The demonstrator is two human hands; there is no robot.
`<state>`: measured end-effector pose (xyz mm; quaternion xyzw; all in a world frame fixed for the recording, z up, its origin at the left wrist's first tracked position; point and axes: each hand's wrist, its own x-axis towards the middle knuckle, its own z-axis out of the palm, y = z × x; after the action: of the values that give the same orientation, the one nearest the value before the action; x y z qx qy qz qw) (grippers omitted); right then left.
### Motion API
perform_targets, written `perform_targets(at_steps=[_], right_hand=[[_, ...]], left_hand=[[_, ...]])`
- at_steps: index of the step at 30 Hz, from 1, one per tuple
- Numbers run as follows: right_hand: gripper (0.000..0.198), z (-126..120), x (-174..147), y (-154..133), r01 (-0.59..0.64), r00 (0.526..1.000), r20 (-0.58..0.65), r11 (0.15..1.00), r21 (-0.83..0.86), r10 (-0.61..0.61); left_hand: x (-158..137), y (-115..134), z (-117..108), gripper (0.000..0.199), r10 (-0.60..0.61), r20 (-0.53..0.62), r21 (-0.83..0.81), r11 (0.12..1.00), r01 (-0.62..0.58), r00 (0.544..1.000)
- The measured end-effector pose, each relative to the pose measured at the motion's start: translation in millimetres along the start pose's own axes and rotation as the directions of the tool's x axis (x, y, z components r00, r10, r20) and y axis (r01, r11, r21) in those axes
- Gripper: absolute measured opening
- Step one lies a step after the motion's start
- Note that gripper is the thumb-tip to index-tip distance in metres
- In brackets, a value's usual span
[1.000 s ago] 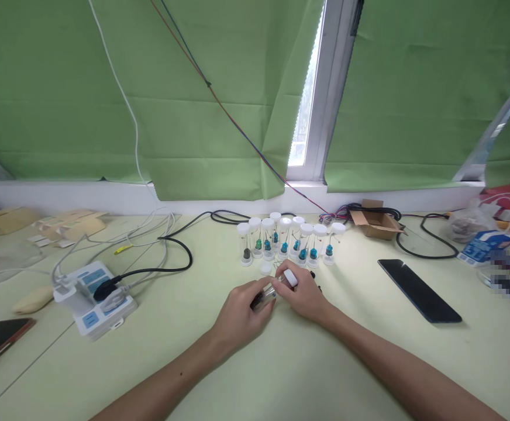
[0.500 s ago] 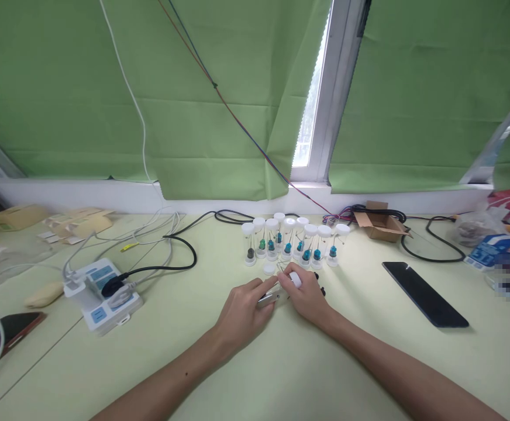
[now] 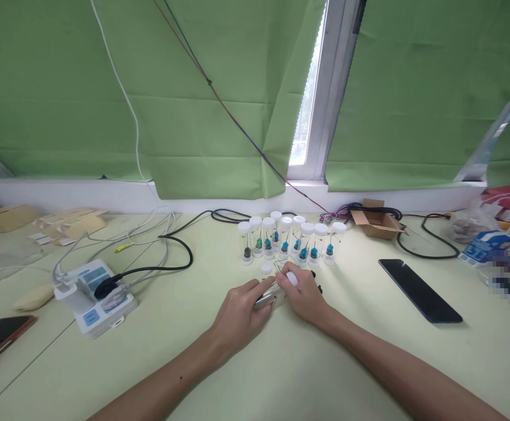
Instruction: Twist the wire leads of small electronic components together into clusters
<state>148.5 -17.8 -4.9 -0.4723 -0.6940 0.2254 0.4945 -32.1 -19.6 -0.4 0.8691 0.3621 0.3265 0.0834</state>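
My left hand [image 3: 238, 309] is closed around a flat silver metal tool [image 3: 265, 300], whose exact kind I cannot make out. Close beside it, the fingers of my right hand [image 3: 302, 297] pinch a white round cap-like piece [image 3: 293, 279], with thin wires showing near the fingertips. A loose white disc [image 3: 266, 267] lies on the table just beyond both hands. Behind that stand several small clear containers with white tops [image 3: 285, 237], holding blue, green and dark parts on thin stems. Small black pieces [image 3: 319, 289] peek out past my right hand, partly hidden by it.
On the left are a white power strip [image 3: 106, 298] with plugs and cables, and a phone [image 3: 3, 336]. A black phone [image 3: 419, 290] lies to the right, with an open cardboard box [image 3: 378, 224] behind it. Black cable [image 3: 180, 268] loops across the table toward the window wall.
The whole view has shifted slightly, so things sit a little farther left. Both hands keep nearly the same pose and hold the same items.
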Motion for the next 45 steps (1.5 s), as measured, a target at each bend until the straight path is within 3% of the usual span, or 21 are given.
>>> perform_targets(at_steps=[29, 45], right_hand=[[0.026, -2.1, 1.3, -2.4, 0.010, 1.000, 0.021, 0.999, -0.032, -0.010], [0.026, -3.6, -0.1, -7.0, 0.021, 1.000, -0.012, 0.999, -0.043, -0.021]], left_hand=[[-0.8, 4.4, -1.2, 0.046, -0.026, 0.015, -0.010, 1.000, 0.026, 1.000], [0.2, 5.4, 0.6, 0.045, -0.057, 0.006, -0.141, 0.988, 0.057, 0.998]])
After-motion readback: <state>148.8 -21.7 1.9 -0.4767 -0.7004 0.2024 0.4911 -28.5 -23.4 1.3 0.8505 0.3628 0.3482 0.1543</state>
